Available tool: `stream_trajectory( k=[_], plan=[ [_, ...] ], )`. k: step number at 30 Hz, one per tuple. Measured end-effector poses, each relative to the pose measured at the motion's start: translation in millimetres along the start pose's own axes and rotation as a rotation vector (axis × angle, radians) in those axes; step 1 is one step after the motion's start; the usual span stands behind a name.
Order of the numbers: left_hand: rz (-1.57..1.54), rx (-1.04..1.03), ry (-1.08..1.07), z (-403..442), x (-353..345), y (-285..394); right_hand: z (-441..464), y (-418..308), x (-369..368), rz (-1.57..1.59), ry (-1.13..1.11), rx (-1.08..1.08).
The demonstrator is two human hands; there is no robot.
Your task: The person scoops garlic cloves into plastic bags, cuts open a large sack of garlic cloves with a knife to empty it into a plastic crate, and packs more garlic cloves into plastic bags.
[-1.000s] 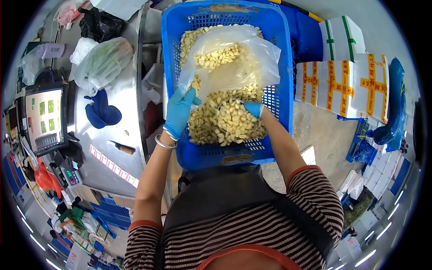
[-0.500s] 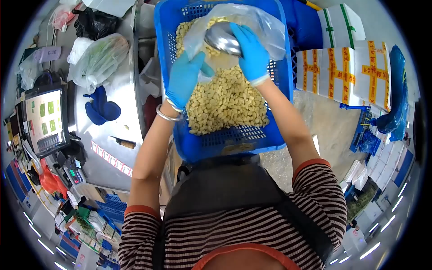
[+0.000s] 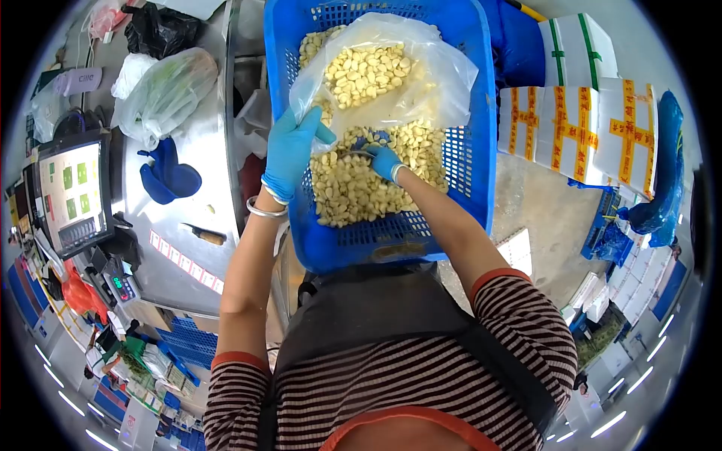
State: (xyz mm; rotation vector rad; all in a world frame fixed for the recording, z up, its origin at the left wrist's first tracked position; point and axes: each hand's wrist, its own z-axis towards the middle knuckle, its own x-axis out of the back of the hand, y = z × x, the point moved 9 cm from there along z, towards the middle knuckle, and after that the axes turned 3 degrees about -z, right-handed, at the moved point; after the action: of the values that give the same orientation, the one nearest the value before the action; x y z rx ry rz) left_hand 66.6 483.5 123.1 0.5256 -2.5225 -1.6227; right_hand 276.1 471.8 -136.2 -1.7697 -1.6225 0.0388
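A blue plastic basket in front of me holds many pale yellow pieces that look like peeled garlic cloves or beans. On them lies a clear plastic bag, with more of the same pieces inside. My left hand, in a blue glove, pinches the bag's near left edge between thumb and fingers. My right hand, gloved too, grips a shiny metal bowl pushed into the loose pieces below the bag's mouth. Most of the bowl is hidden by pieces and fingers.
Left stands a metal table with a knife, a blue cloth-like item, a filled plastic bag, a strip of labels and a screen. White foam boxes are stacked on the right.
My right hand has brought the metal bowl from over the bag down toward me into the loose pieces. Pieces now show inside the bag. My left hand has shifted slightly left and down.
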Motion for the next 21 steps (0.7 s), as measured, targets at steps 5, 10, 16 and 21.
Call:
stream_trajectory(
  k=[5, 10, 16, 21],
  plan=[
    [0.012, 0.026, 0.034, 6, 12, -14, -35, -1, -6, 0.270, -0.404, -0.072],
    [0.044, 0.050, 0.041, 9, 16, -22, -85, -55, 97, -0.016, -0.084, 0.611],
    [-0.066, 0.052, -0.094, -4, -35, 13, -83, -89, 240, 0.373, 0.642, 0.094],
    [-0.168, -0.028, -0.109, 16, -40, 33, -149, -188, 255, -0.351, 1.158, 0.604]
  ],
)
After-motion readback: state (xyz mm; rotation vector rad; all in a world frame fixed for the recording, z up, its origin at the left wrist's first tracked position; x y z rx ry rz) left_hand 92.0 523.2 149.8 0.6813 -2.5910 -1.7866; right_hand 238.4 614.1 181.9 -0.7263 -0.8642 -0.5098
